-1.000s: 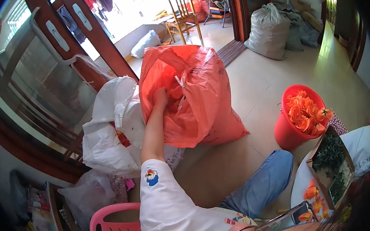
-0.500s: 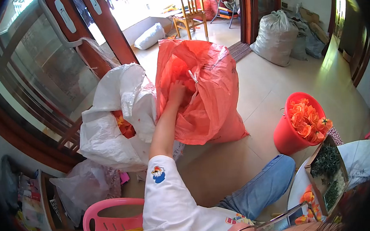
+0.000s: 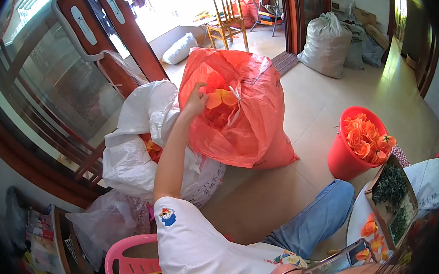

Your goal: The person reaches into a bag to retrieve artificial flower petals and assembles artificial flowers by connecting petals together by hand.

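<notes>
My left hand (image 3: 195, 101) is at the mouth of a large red woven sack (image 3: 258, 109), its fingers closed on an orange artificial petal piece (image 3: 221, 98). More orange-red pieces lie inside the sack below it. Beside my forearm slumps an open white woven sack (image 3: 129, 158) with orange and red pieces showing in its opening. My right hand is out of view.
A red bucket (image 3: 340, 159) full of orange artificial flowers (image 3: 364, 137) stands at right. Near it, a box of greenery (image 3: 388, 186) rests by loose orange flowers (image 3: 371, 225). A pink chair (image 3: 117, 264) is at lower left. Behind are a tied white sack (image 3: 325, 45) and a wooden chair (image 3: 226, 17).
My left hand has come up and left out of the red sack's depth to its opening, and an orange petal piece now shows at its fingers. The view has shifted slightly.
</notes>
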